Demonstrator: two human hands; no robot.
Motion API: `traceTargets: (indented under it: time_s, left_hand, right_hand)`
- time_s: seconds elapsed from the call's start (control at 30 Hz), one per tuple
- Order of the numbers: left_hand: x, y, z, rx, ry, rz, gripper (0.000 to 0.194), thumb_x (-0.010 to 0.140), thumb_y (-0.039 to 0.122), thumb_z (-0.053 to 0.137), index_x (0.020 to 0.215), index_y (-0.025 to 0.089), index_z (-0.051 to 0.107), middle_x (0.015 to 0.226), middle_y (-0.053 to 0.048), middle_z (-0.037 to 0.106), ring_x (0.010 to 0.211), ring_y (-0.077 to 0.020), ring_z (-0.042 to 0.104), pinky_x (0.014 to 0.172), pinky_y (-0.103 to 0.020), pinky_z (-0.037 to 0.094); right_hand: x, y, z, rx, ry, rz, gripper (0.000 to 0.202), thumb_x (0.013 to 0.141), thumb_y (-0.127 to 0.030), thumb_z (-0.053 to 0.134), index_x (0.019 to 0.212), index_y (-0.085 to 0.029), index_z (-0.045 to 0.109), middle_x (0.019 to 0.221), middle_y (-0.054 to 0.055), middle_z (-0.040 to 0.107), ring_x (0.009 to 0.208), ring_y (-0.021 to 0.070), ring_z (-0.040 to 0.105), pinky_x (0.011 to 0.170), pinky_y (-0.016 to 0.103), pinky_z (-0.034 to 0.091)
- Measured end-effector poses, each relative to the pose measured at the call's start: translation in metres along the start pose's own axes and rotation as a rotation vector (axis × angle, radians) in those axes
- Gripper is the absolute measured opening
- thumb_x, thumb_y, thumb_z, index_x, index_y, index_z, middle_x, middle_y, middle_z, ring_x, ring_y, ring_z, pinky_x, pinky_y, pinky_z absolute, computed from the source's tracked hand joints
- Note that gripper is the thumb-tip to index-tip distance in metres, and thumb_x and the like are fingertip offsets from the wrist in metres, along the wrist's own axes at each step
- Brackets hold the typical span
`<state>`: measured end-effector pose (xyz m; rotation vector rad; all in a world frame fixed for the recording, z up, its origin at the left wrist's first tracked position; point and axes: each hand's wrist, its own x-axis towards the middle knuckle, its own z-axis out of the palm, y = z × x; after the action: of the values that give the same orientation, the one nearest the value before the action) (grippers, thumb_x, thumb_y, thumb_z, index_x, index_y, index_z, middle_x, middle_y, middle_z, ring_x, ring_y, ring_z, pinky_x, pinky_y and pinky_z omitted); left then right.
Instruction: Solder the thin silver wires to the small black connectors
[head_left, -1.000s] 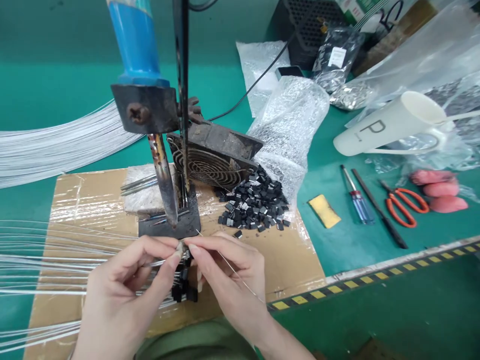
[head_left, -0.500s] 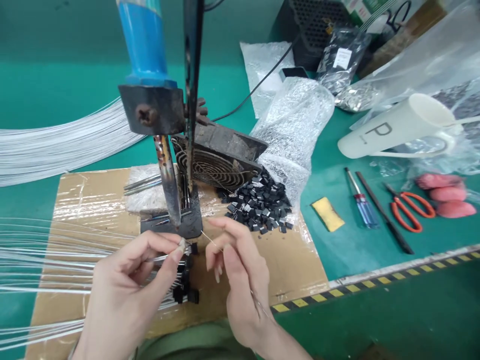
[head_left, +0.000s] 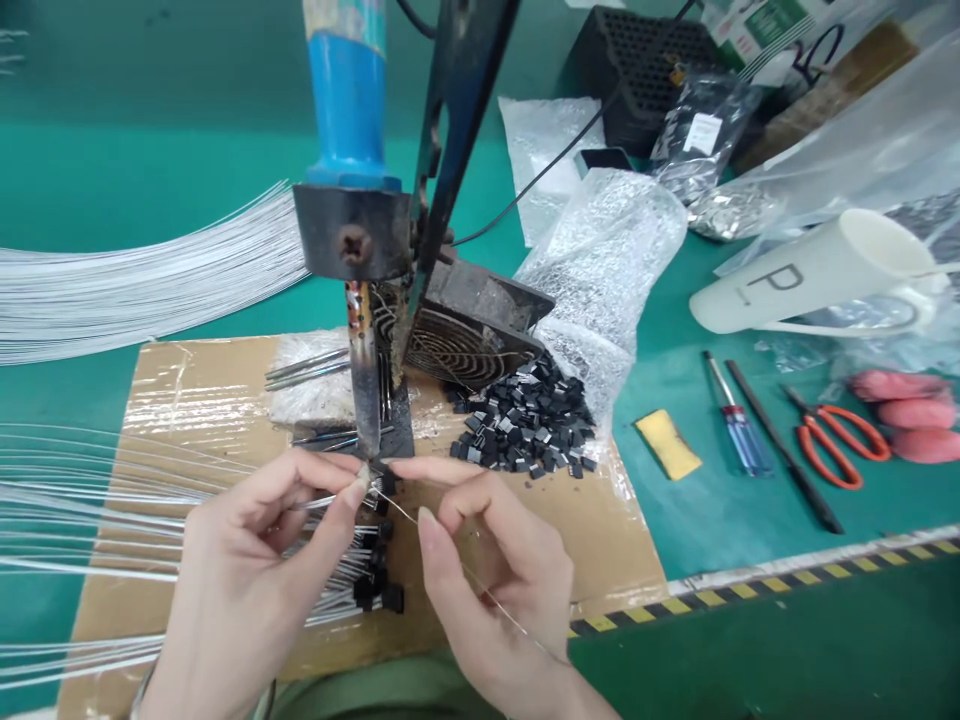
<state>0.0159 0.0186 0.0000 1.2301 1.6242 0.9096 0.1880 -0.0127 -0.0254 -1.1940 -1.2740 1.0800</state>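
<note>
My left hand [head_left: 255, 560] is closed in a pinch on a white wire at its end, right below the tip of the soldering iron [head_left: 364, 380]. Past those fingertips sits a small black connector [head_left: 384, 468], partly hidden. A thin solder wire [head_left: 480, 590] runs through my right hand [head_left: 502, 560], and its free end reaches the connector. My right index finger stretches out to the connector's edge, while the thumb presses by the solder wire. Below lie several finished-looking wire ends with black connectors [head_left: 371, 590].
A pile of black connectors [head_left: 532, 420] lies beside a dusty fan [head_left: 465, 340]. White wires [head_left: 150, 300] spread on the left. On the right are a yellow sponge [head_left: 667, 443], a screwdriver [head_left: 739, 425], orange-handled pliers [head_left: 836, 440] and a white mug [head_left: 810, 275]. Cardboard [head_left: 525, 560] covers the mat.
My right hand has moved left and up, bringing the solder wire and index finger to the connector at the iron tip. My left hand keeps its pinch. The view has shifted slightly.
</note>
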Motion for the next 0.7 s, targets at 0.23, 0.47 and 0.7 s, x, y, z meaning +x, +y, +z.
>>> traceTargets:
  time_s: [0.23, 0.47, 0.7]
  left_hand:
    - [0.005, 0.004, 0.002, -0.001, 0.052, 0.018, 0.007, 0.079, 0.028, 0.081, 0.072, 0.026, 0.08, 0.075, 0.003, 0.079, 0.065, -0.0093, 0.072, 0.059, -0.009, 0.054]
    - [0.007, 0.01, 0.002, 0.041, 0.065, 0.049, 0.008, 0.079, 0.027, 0.078, 0.072, 0.026, 0.078, 0.07, 0.003, 0.076, 0.054, -0.0081, 0.062, 0.049, -0.012, 0.046]
    - [0.007, 0.01, 0.001, 0.054, 0.079, 0.058, 0.006, 0.081, 0.03, 0.079, 0.075, 0.028, 0.079, 0.076, 0.003, 0.08, 0.056, -0.0102, 0.065, 0.05, -0.015, 0.048]
  right_hand:
    - [0.007, -0.002, 0.007, 0.053, 0.038, 0.072, 0.025, 0.091, -0.001, 0.064, 0.084, -0.025, 0.06, 0.125, 0.006, 0.084, 0.117, 0.0215, 0.081, 0.103, 0.033, 0.064]
    - [0.012, 0.0, 0.01, 0.114, 0.096, 0.108, 0.024, 0.089, -0.004, 0.066, 0.08, -0.026, 0.061, 0.12, 0.004, 0.086, 0.113, 0.0201, 0.082, 0.102, 0.031, 0.062]
    - [0.015, -0.003, 0.012, 0.161, 0.11, 0.107, 0.025, 0.087, -0.002, 0.067, 0.079, -0.026, 0.062, 0.119, 0.003, 0.086, 0.111, 0.02, 0.083, 0.1, 0.03, 0.062]
